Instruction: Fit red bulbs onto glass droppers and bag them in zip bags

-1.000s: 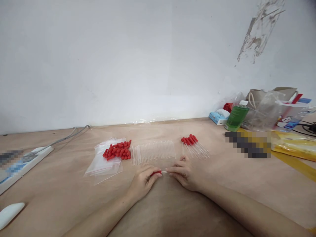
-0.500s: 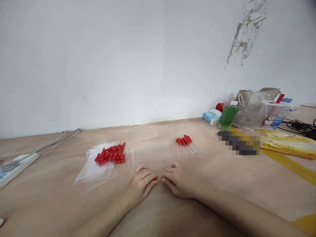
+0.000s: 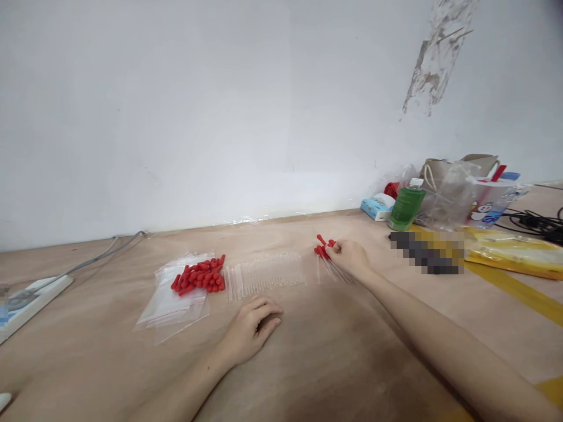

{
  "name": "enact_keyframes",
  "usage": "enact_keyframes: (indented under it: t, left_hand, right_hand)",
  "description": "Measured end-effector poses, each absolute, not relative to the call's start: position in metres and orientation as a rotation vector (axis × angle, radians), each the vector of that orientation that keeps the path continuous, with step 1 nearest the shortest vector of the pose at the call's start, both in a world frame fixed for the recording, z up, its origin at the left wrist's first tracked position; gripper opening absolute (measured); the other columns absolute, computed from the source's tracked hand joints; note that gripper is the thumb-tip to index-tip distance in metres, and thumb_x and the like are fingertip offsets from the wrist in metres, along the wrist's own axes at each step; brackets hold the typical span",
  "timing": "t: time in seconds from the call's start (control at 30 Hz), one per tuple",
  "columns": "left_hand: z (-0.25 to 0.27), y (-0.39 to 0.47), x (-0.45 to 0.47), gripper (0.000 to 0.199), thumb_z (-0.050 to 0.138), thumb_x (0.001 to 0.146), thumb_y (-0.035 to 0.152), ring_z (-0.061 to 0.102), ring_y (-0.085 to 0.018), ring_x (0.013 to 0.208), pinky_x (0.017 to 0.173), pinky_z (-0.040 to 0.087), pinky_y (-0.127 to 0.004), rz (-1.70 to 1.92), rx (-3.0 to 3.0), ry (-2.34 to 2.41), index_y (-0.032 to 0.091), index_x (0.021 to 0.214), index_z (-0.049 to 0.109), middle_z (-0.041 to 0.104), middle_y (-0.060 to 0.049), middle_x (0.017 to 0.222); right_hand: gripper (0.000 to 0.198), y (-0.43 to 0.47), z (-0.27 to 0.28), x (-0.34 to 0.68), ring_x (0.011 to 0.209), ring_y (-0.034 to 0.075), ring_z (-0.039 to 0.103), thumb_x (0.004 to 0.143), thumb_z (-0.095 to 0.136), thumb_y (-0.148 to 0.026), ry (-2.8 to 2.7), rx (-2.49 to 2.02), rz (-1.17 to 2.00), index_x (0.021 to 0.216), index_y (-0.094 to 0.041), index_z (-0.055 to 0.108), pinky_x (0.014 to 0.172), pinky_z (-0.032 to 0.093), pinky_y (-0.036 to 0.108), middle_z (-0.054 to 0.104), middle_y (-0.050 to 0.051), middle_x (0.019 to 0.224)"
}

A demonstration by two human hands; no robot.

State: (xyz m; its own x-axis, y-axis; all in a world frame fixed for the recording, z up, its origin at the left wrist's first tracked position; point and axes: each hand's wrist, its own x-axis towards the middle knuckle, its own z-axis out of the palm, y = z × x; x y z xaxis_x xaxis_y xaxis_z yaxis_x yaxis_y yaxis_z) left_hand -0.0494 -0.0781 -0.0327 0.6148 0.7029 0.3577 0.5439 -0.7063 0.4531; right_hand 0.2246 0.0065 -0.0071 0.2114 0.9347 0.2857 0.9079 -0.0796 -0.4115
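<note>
Your right hand (image 3: 349, 256): fingertips together at the red-bulbed, clear thin-tube droppers (image 3: 322, 253), toward the wooden bench's (image 3: 281, 381) back edge; can't tell if gripping one. Bulbs point back, long axes slant front-right. Your left hand (image 3: 255, 325): half-open, nothing visible inside. White printed cup (image 3: 487, 193): lettering unreadable.

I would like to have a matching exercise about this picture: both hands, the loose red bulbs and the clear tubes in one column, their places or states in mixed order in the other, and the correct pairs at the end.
Things
1. left hand
2. right hand
3. loose red bulbs
4. clear tubes

Places or states
A. heaped on the plastic bags
B. laid side by side in a row
C. open, with nothing seen in its grasp
D. at the red-topped droppers

Right pairs: 1-C, 2-D, 3-A, 4-B
</note>
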Motion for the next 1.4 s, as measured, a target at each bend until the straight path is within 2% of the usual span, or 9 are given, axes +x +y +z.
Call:
enact_keyframes:
  t: [0.13, 0.27, 0.63, 0.9, 1.07, 1.27, 1.4]
  left_hand:
    - [-0.033, -0.077, -0.050, 0.018, 0.045, 0.085, 0.022, 0.054, -0.016, 0.085, 0.078, 0.042, -0.031, 0.751, 2.521, 1.006, 0.020, 0.096, 0.060, 0.060, -0.005, 0.089]
    - [-0.034, -0.077, -0.051, 0.018, 0.046, 0.085, 0.021, 0.054, -0.016, 0.086, 0.079, 0.042, -0.031, 0.746, 2.508, 1.011, 0.021, 0.096, 0.060, 0.059, -0.004, 0.090]
    - [-0.032, -0.077, -0.050, 0.018, 0.046, 0.085, 0.022, 0.054, -0.015, 0.085, 0.078, 0.042, -0.030, 0.741, 2.497, 1.009, 0.021, 0.096, 0.060, 0.060, -0.004, 0.089]
    - [-0.032, -0.076, -0.050, 0.019, 0.045, 0.086, 0.024, 0.054, -0.016, 0.085, 0.078, 0.042, -0.032, 0.735, 2.501, 1.010, 0.021, 0.097, 0.060, 0.060, -0.005, 0.090]
    - [-0.030, -0.077, -0.050, 0.019, 0.045, 0.086, 0.023, 0.054, -0.016, 0.085, 0.078, 0.043, -0.032, 0.724, 2.502, 1.019, 0.021, 0.096, 0.060, 0.060, -0.005, 0.090]
    - [-0.030, -0.078, -0.049, 0.018, 0.045, 0.085, 0.022, 0.055, -0.016, 0.084, 0.077, 0.043, -0.031, 0.746, 2.497, 1.016, 0.021, 0.096, 0.060, 0.060, -0.004, 0.089]
    - [-0.030, -0.078, -0.049, 0.018, 0.046, 0.085, 0.022, 0.054, -0.016, 0.084, 0.078, 0.042, -0.031, 0.732, 2.500, 1.016, 0.021, 0.096, 0.060, 0.060, -0.004, 0.089]
  right_hand:
    - [0.037, 0.014, -0.023, 0.218, 0.069, 0.022, 0.058, 0.079, 0.041, -0.042, -1.768, -2.123, -0.073, 0.061, -0.018, 0.062, 0.070, 0.032, 0.034, 0.065, 0.008, 0.068]
    - [0.044, 0.013, -0.030, 0.217, 0.073, 0.024, 0.058, 0.081, 0.037, -0.046, -1.861, -2.140, -0.109, 0.063, -0.017, 0.065, 0.076, 0.029, 0.040, 0.065, 0.010, 0.070]
    - [0.047, 0.012, -0.028, 0.215, 0.067, 0.018, 0.057, 0.085, 0.035, -0.043, -1.944, -2.018, -0.069, 0.053, -0.019, 0.060, 0.075, 0.026, 0.036, 0.063, 0.004, 0.062]
    - [0.042, 0.008, -0.023, 0.228, 0.066, 0.019, 0.056, 0.079, 0.042, -0.047, -1.993, -2.022, -0.089, 0.055, -0.019, 0.061, 0.075, 0.026, 0.037, 0.062, 0.004, 0.061]
    - [0.048, 0.007, -0.022, 0.228, 0.068, 0.020, 0.057, 0.078, 0.040, -0.053, -1.921, -2.071, -0.022, 0.053, -0.018, 0.059, 0.071, 0.029, 0.035, 0.062, 0.006, 0.065]
    - [0.033, 0.000, -0.027, 0.203, 0.068, 0.019, 0.058, 0.080, 0.041, -0.042, -1.906, -1.925, -0.120, 0.069, -0.020, 0.062, 0.076, 0.025, 0.036, 0.064, 0.003, 0.066]
    - [0.028, -0.001, -0.033, 0.187, 0.074, 0.022, 0.059, 0.079, 0.042, -0.035, -2.000, -1.935, -0.206, 0.074, -0.016, 0.063, 0.079, 0.023, 0.037, 0.065, 0.008, 0.069]
